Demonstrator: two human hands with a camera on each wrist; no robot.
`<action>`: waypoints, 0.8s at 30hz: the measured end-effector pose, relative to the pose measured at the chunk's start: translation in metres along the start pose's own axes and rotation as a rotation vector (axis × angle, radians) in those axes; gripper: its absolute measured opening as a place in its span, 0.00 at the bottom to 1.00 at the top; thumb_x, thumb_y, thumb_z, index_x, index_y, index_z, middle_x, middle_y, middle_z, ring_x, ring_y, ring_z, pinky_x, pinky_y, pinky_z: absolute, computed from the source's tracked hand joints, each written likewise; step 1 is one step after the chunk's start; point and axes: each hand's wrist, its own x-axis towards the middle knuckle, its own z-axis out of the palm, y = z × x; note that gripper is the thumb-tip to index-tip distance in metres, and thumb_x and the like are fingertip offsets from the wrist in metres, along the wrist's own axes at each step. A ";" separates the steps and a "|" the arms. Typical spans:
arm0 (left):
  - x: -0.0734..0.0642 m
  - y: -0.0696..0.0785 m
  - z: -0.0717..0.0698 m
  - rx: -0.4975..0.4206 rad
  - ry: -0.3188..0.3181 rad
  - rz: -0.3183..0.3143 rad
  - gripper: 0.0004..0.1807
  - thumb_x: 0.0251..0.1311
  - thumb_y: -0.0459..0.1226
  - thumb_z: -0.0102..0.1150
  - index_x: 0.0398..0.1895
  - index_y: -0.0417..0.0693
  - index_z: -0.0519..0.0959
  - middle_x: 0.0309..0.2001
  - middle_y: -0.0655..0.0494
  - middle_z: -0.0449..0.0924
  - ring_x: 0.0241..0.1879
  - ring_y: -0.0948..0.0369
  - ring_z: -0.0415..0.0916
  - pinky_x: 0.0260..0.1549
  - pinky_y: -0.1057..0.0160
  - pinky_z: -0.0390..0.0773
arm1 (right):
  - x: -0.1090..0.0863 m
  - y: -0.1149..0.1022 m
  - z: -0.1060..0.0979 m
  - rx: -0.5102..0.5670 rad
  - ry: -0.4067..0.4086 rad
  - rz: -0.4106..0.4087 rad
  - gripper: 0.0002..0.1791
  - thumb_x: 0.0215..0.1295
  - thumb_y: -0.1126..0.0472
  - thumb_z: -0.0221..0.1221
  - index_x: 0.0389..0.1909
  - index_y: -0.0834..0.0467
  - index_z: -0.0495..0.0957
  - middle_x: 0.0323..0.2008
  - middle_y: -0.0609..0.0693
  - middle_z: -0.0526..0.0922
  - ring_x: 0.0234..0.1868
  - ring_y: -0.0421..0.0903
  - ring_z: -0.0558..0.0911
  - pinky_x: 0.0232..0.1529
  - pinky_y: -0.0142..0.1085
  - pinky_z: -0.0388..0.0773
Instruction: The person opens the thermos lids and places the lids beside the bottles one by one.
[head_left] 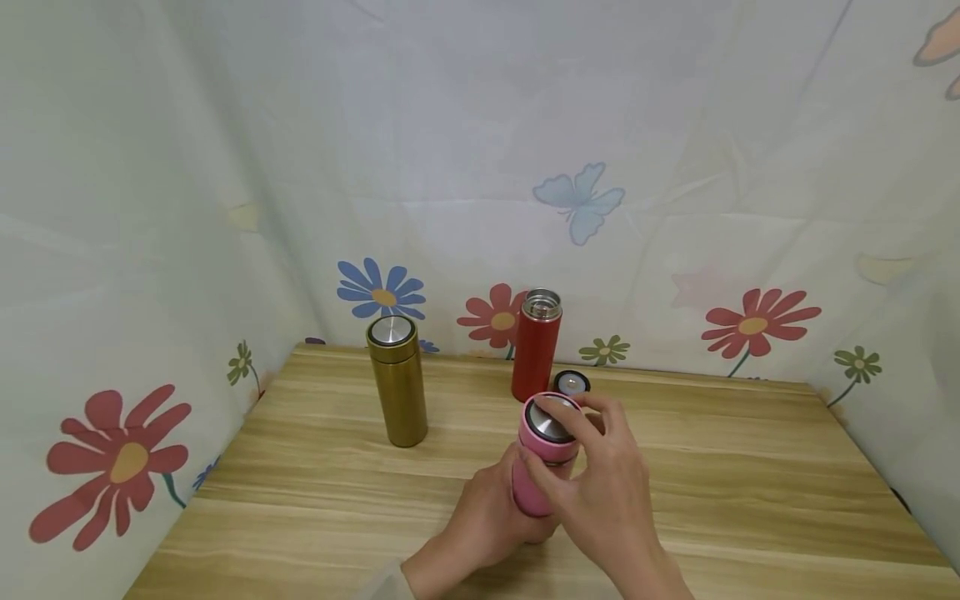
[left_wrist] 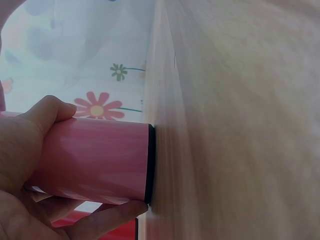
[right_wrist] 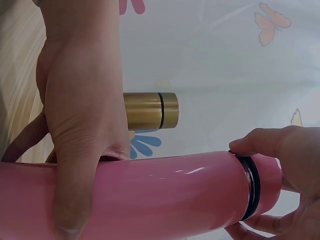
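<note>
A pink thermos flask [head_left: 529, 493] stands upright near the front of the table, its black base [left_wrist: 150, 165] at the tabletop in the left wrist view. My left hand [head_left: 487, 518] grips its body, fingers wrapped round it. Up top, my right hand [head_left: 611, 487] holds the pink lid [head_left: 558, 450] with its steel disc between thumb and fingers. In the right wrist view, thumb and fingers lie on opposite sides of the lid, by the black ring [right_wrist: 254, 187] where it meets the body. The far side of the flask is hidden.
Behind stands a red flask [head_left: 536, 358] with an uncovered steel mouth; a round black-rimmed lid [head_left: 572, 382] lies beside its base. A gold flask [head_left: 401, 396] with its lid on stands to the left. A flowered curtain [head_left: 450, 125] borders the wooden table [head_left: 750, 475].
</note>
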 end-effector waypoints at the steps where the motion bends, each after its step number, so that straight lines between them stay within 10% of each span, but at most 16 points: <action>1: 0.000 0.000 0.000 0.002 0.002 0.002 0.44 0.44 0.52 0.79 0.66 0.58 0.67 0.45 0.62 0.85 0.39 0.70 0.79 0.39 0.66 0.79 | 0.000 0.000 0.000 0.003 -0.006 0.006 0.33 0.46 0.59 0.81 0.56 0.41 0.85 0.55 0.54 0.78 0.50 0.48 0.81 0.37 0.41 0.78; 24: 0.000 -0.001 -0.004 -0.074 -0.038 -0.066 0.47 0.45 0.56 0.78 0.69 0.60 0.66 0.45 0.64 0.84 0.40 0.70 0.79 0.41 0.64 0.79 | 0.007 0.004 -0.015 0.167 -0.094 0.094 0.34 0.54 0.62 0.78 0.62 0.41 0.81 0.60 0.49 0.77 0.59 0.49 0.81 0.54 0.51 0.84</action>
